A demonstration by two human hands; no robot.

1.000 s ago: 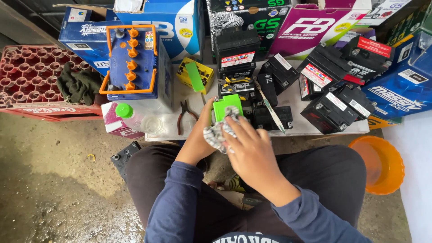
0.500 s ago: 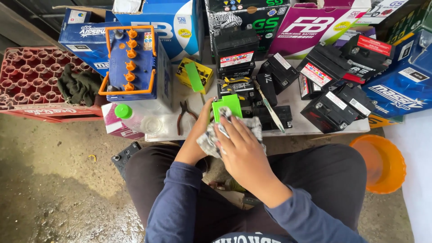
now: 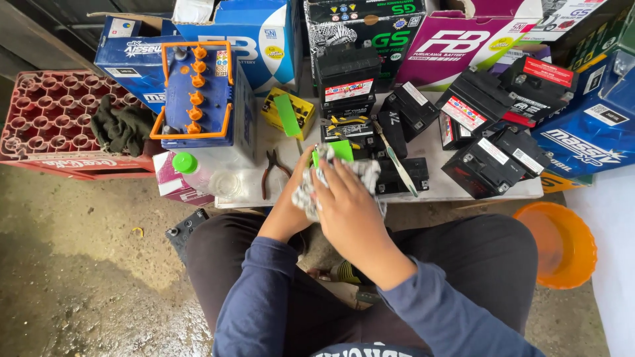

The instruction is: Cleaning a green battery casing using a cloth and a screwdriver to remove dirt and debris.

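The right hand [image 3: 347, 201] lies flat over a patterned rag [image 3: 311, 192], fingers closed down on the cloth and pressing it against a small battery with a bright green top [image 3: 340, 151]. The left hand [image 3: 291, 198] is mostly hidden beneath the rag and the right hand; it appears to steady the battery from the left side, but whether it grips cannot be told. The battery sits at the near edge of the low white table [image 3: 436, 188], directly under both hands.

Risks, as judged:
- The battery stands close to the table edge; sideways pressure from the rag could push it off toward the person's lap.
- The pliers [image 3: 271, 168], just left of the left hand, and the toothbrush [image 3: 397, 158], just beyond the right hand, could be swept aside by the rag.
- The clear bottle with a green cap [image 3: 198, 173], further left, lies on its side and could roll if knocked.

Count:
- One green-topped battery in hand.
- One rag.
- One large blue battery with six orange caps [image 3: 196, 92], beyond and left of the hands.
- Roughly nine black batteries [image 3: 486, 165] beyond and right; overlap prevents an exact figure.
- One orange basin [image 3: 562, 244], right of the right arm.
- One red crate [image 3: 53, 122], far left.
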